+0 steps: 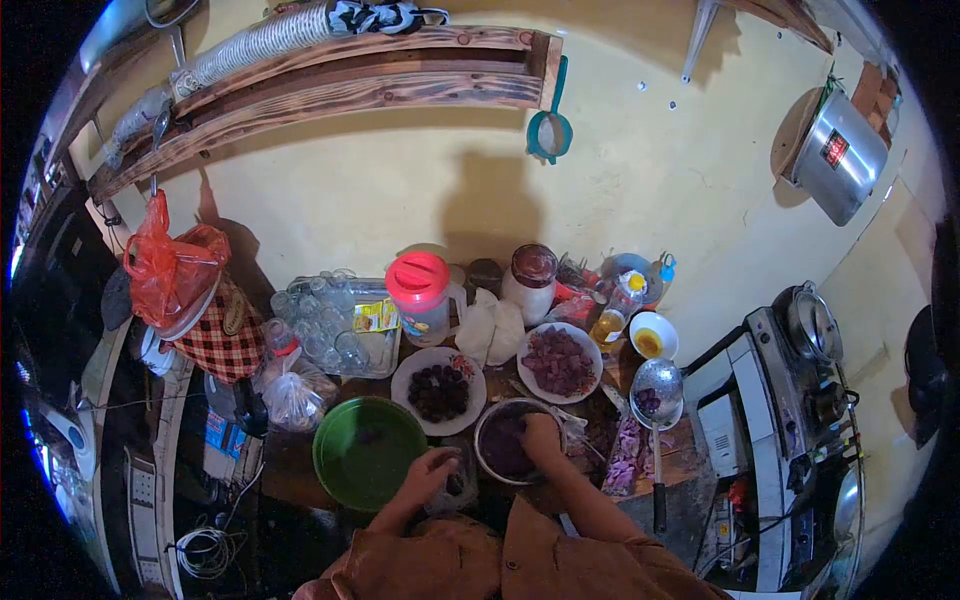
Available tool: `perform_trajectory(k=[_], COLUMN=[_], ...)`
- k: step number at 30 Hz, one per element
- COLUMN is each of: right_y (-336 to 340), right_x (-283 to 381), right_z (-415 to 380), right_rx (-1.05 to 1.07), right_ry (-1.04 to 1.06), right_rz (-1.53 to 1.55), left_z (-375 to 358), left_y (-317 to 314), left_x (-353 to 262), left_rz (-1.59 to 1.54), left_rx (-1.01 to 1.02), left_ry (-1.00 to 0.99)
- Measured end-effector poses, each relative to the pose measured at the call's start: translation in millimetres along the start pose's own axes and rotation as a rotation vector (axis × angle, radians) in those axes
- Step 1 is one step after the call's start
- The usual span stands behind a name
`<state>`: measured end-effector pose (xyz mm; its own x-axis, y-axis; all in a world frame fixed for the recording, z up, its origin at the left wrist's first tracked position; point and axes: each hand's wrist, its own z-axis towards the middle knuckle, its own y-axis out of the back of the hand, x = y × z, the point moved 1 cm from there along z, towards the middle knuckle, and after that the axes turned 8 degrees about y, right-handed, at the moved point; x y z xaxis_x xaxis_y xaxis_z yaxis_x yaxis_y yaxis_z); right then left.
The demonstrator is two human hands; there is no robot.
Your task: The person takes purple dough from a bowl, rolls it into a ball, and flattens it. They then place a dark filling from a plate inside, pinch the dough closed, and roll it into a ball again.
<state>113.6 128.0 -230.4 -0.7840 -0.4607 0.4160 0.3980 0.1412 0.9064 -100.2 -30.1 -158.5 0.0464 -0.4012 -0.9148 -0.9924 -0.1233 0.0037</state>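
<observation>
My right hand (541,440) reaches into a bowl (484,462) of dark purple mash (504,446); its fingertips are hidden. My left hand (430,474) is closed at the edge of a clear plastic bag (460,486), between the bowl and a green basin (330,462). What lies in the bag is too dark to make out. Behind the bowl stands a white plate (409,368) with dark round balls (438,393). Beside it, another plate (592,384) carries purple cubes (557,362).
A slotted ladle (657,385) with dark balls rests at the right, near purple peelings (625,455) and a stove (770,350). Behind are a red-lidded pitcher (418,285), a jar (530,285), an oil bottle (612,318) and a tray of glasses (380,355).
</observation>
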Motion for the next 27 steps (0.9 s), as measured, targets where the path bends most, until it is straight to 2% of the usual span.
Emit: perform_trajectory(k=[2,7,12,16,18,22,24,25,27], right_y=[-3.0,8.0,42.3,44.3,52.6,102.5,112.5,114.5,115.5], right_x=[-3.2,-6.5,-3.1,-21.7,-25.2,-8.7,-5.2,-4.6,-3.7], right_z=[0.4,5.3,6.5,15.9,19.0,23.0,21.2,18.5,9.5], right_rx=[-0.006,0.020,0.043,0.081,0.096,0.179,0.216,0.214,0.166], right_ry=[0.022,0.003,0.099,0.169,0.064,-0.007,-0.194,-0.189,-0.323], right_rz=[-0.009,-0.011,0.110,0.109,0.348,0.490,0.872,0.871,1.346], left_z=[-1.6,1.6,-2.2,-0.3,-1.5,-1.4,-0.3,-0.8,-0.1], left_y=[-2.9,0.0,3.5,2.2,1.4,0.1,0.9,0.6,1.0], left_x=[-2.2,10.3,4.2,4.1,-2.8,-2.0,-2.5,-4.0,-4.4], left_rz=[0.143,0.130,0.122,0.105,0.121,0.091,0.056,0.042,0.026], left_rx=[0.039,0.053,0.057,0.072,0.073,0.098,0.112,0.106,0.099], left_ry=[-0.024,0.022,0.017,-0.019,-0.009,0.056,0.056,0.055,0.053])
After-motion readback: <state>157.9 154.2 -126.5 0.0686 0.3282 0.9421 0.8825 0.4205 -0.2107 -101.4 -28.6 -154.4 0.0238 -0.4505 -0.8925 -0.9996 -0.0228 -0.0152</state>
